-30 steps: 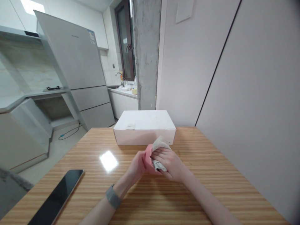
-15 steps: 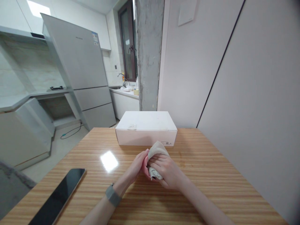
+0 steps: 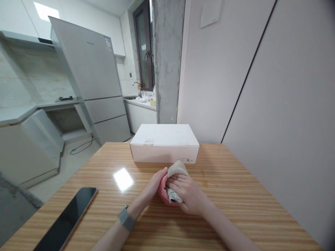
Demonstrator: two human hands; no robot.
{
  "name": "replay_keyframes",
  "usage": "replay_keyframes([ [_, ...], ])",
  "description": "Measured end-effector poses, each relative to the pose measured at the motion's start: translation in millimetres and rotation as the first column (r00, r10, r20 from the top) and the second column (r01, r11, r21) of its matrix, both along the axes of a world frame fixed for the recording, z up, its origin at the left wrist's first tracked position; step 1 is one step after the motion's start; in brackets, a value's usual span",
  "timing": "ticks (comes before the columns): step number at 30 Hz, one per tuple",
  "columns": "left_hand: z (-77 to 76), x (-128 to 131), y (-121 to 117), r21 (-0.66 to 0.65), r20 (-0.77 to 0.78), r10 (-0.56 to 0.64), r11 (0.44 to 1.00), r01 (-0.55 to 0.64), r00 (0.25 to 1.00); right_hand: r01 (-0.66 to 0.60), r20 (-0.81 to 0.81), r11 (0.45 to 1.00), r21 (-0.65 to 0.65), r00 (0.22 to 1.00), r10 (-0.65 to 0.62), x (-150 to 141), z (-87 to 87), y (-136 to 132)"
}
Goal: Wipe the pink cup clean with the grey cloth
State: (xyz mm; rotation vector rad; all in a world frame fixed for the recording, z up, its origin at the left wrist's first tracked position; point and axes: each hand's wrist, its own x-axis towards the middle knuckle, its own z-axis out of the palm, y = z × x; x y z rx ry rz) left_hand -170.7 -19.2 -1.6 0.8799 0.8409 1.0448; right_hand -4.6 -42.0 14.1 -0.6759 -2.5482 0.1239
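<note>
Grip (image 3: pixel 187 195) still around rag (image 3: pixel 176 169), pink object (image 3: pixel 162 190)

1. Bright, even light comes from a ceiling panel (image 3: pixel 45 11) and a window (image 3: pixel 143 48).
2. Hard glare (image 3: pixel 123 179) marks the wooden tabletop (image 3: pixel 235 195).
3. Soft shadow lies under the right hand (image 3: pixel 187 197).
4. Edges bend and corners darken.

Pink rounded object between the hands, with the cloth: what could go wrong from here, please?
The pink rounded object is held between the left hand and the right hand, partly under a beige fabric cloth, so it could slip and fall onto the striped wooden table. The white cardboard box stands close in front, so a sudden move might bump it. If the object fell leftward, it could perhaps hit the black phone or tablet.
</note>
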Motion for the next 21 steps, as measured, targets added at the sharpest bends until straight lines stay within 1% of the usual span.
replay_keyframes([
  [3, -6.9, 2.6, -0.7, 0.022, -0.018, 0.034, 0.999, -0.034, 0.999, 0.006, -0.003, 1.0, -0.005, 1.0, -0.006, 1.8, 0.6, -2.5],
  [5, -9.8, 5.3, -1.5, 0.006, -0.013, 0.041, 0.999, -0.041, 0.999, 0.01, -0.008, 1.0, -0.005, 1.0, -0.01, 3.4, 0.9, -4.2],
  [11, -9.1, 9.9, -2.9, -0.029, 0.057, 0.029, 0.999, -0.027, 0.998, 0.016, -0.007, 1.0, -0.003, 1.0, -0.016, 4.3, -0.8, -4.3],
  [15, -5.3, 9.2, -5.1, -0.046, 0.115, -0.006, 0.999, 0.011, 0.993, 0.008, -0.002, 0.999, 0.043, 1.0, -0.008, 3.4, -1.2, -1.2],
  [18, -3.7, 8.9, -6.3, -0.072, 0.212, -0.036, 0.996, 0.053, 0.977, 0.036, -0.006, 0.998, 0.055, 0.999, -0.036, 2.5, 1.6, 0.7],
  [21, -4.2, 9.6, -7.0, -0.073, 0.302, -0.091, 0.99, 0.119, 0.949, 0.086, -0.038, 0.996, 0.037, 0.996, -0.085, 2.4, 3.3, 3.2],
])
